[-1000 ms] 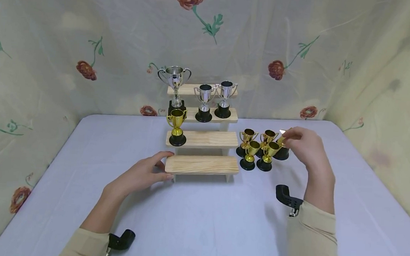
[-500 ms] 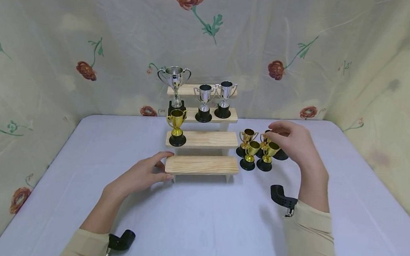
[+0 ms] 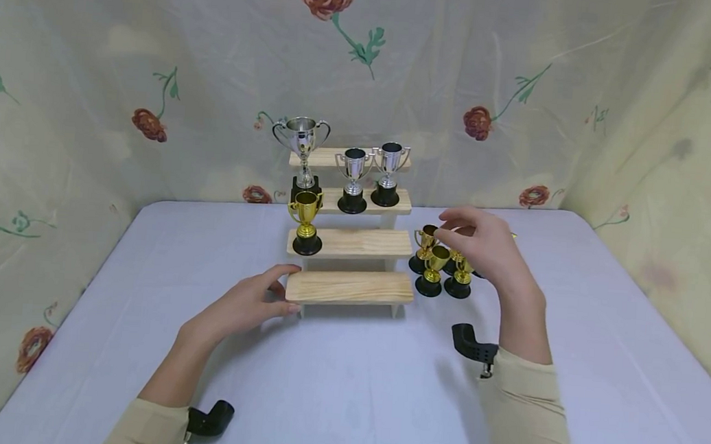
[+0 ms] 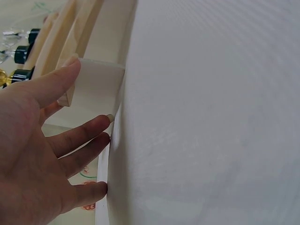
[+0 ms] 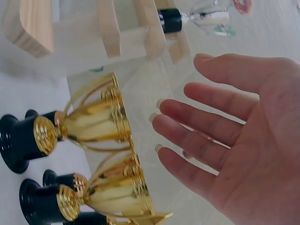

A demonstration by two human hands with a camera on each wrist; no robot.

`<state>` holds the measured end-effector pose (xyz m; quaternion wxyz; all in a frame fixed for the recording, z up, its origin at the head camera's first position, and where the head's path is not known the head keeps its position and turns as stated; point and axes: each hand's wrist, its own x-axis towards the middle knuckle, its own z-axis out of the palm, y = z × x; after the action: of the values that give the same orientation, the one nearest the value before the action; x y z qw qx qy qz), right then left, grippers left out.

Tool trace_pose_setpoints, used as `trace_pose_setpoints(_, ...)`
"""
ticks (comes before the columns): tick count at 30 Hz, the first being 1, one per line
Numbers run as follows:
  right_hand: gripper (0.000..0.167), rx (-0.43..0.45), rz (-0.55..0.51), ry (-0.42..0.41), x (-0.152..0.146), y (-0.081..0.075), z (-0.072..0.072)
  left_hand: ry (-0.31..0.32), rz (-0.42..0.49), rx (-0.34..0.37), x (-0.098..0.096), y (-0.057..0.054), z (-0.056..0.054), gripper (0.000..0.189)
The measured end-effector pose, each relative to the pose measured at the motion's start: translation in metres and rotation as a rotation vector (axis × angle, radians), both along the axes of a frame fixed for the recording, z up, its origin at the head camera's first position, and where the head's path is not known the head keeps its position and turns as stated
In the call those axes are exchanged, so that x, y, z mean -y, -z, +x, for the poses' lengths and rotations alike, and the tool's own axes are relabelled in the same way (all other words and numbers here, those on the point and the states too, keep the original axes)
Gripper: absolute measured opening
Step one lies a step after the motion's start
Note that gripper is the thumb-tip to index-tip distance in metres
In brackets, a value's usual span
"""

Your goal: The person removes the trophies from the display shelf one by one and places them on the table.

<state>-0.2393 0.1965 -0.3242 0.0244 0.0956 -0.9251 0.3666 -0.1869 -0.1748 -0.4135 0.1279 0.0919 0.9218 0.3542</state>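
My left hand (image 3: 247, 302) holds the left end of the tiered wooden stand (image 3: 351, 287) at its lowest step. In the left wrist view the thumb (image 4: 69, 70) lies against the step's edge, while the other fingers spread behind it and toward the tablecloth. My right hand (image 3: 484, 248) hovers over a cluster of small gold trophies (image 3: 431, 275) on the table, right of the stand. Its fingers are loosely extended and hold nothing; in the right wrist view they are apart from the nearest gold trophy cup (image 5: 96, 122). The hand partly hides the rear trophies in the head view.
One gold trophy (image 3: 307, 225) stands at the left of the stand's second step. Above it, a large silver trophy (image 3: 303, 139) and two smaller silver trophies (image 3: 354, 174) share the third step. A floral curtain (image 3: 216, 88) hangs behind the white-covered table (image 3: 343, 393).
My right hand has moved left across the gold trophies, from the far right one toward the left ones. My left hand keeps its place at the stand.
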Motion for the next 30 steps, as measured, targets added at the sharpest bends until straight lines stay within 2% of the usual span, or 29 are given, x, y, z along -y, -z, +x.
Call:
trace_pose_setpoints(14, 0.038, -0.005, 0.0, -0.083, 0.025, 0.001, -0.001, -0.005, 0.01, 0.006, 0.0, 0.0, 0.001, 0.067)
trace_pose_setpoints(24, 0.037, -0.003, -0.02, -0.077, 0.027, -0.002, 0.001, 0.012, 0.014, 0.0, 0.0, -0.001, -0.001, 0.069)
trace_pose_setpoints(30, 0.038, -0.029, -0.063, -0.135, 0.034, 0.003, -0.001, 0.005, 0.032, 0.002, 0.0, 0.0, 0.0, 0.068)
